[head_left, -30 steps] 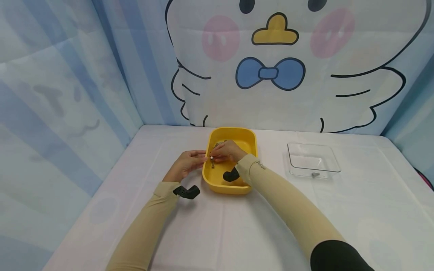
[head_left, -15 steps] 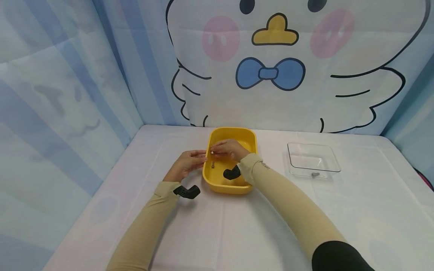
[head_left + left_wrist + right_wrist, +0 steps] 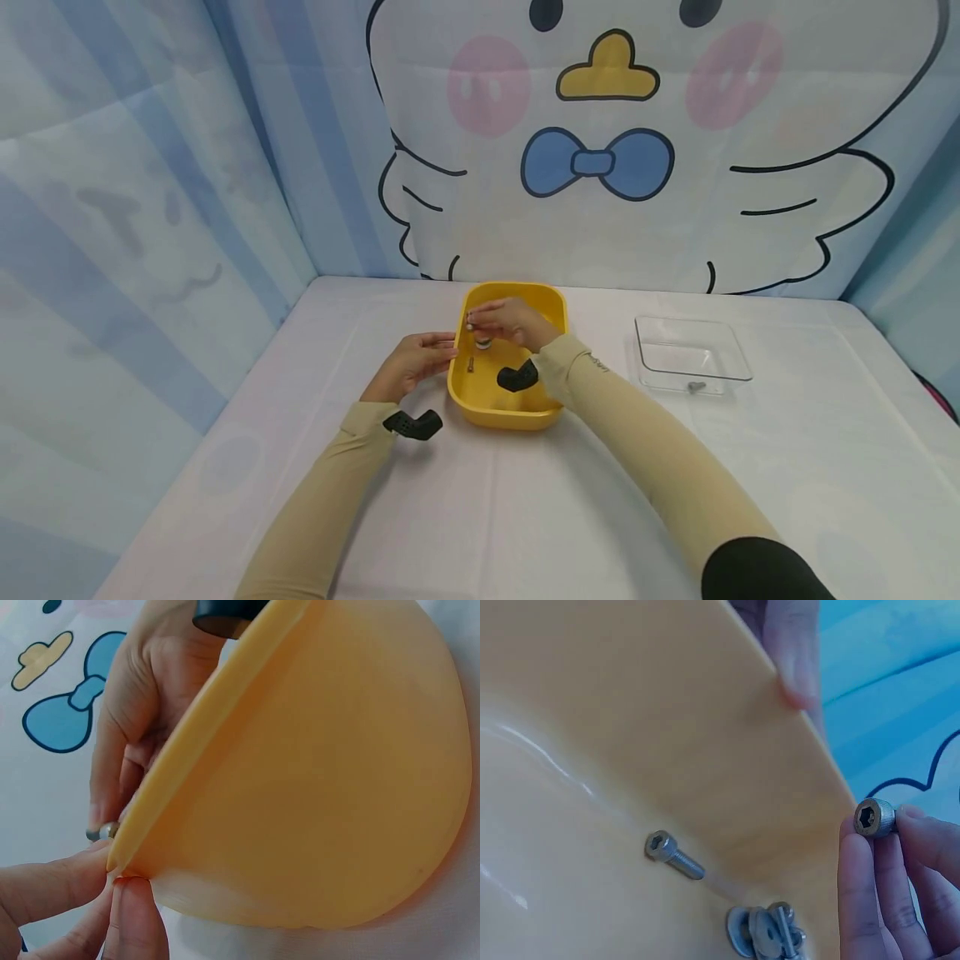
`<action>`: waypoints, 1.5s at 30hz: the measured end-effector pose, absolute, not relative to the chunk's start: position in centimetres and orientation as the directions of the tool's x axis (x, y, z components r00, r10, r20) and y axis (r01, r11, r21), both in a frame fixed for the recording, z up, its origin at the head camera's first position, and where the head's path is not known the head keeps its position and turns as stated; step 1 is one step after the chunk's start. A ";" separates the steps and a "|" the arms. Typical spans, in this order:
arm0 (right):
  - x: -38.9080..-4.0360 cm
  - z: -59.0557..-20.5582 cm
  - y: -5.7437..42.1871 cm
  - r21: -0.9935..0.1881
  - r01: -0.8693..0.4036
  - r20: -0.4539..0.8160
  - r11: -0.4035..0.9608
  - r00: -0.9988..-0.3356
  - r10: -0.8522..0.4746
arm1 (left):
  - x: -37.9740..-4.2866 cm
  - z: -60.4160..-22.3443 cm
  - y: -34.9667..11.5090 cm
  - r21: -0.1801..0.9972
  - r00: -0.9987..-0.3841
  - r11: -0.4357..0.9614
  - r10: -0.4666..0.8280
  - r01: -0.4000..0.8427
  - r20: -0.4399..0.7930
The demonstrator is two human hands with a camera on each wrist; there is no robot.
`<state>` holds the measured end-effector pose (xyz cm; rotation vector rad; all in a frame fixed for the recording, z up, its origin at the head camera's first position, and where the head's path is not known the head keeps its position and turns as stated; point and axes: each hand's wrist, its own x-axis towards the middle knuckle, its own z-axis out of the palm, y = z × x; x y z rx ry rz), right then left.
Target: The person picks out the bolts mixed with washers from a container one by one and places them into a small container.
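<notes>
A yellow plastic tray [image 3: 506,421] stands on the table. My left hand [image 3: 411,364] pinches its left rim, with fingertips [image 3: 139,919] against the wall in the left wrist view. Over the tray, my right hand [image 3: 517,322] pinches a socket-head screw [image 3: 874,817] between thumb and fingertips, its hex socket showing in the right wrist view; its shank is mostly hidden. Another socket-head screw [image 3: 673,855] lies on the tray floor. Beside it sits a small cluster of washers and screws [image 3: 765,930], partly cut off by the frame's lower edge.
To the right stands a clear plastic box [image 3: 693,382] with a small grey metal piece [image 3: 697,387] near its front. A white cloth covers the table [image 3: 465,517]. A printed curtain [image 3: 600,233] hangs close behind the tray.
My right hand has moved slightly away from me and to the right with the screw, uncovering the cluster on the tray floor. My left hand has stayed at the rim.
</notes>
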<state>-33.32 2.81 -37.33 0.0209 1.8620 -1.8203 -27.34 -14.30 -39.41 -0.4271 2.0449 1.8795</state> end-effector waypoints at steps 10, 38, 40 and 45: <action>-32.7 -36.0 3.9 -0.941 0.332 -0.326 0.060 -0.847 -0.420 | -27.4 -39.5 -14.3 0.896 -0.899 0.097 0.015 -0.434 -0.438; -29.0 -31.7 8.4 -0.949 0.170 -0.281 0.266 -0.839 -0.465 | -27.3 -39.2 -14.1 0.892 -0.894 0.079 0.003 -0.446 -0.447; -28.7 -31.5 9.0 -0.948 0.153 -0.273 0.277 -0.839 -0.471 | -27.3 -39.2 -14.1 0.893 -0.896 0.082 0.001 -0.443 -0.445; -28.0 -31.2 10.8 -0.952 0.118 -0.248 0.282 -0.838 -0.486 | -27.3 -39.3 -14.1 0.897 -0.900 0.085 0.007 -0.433 -0.435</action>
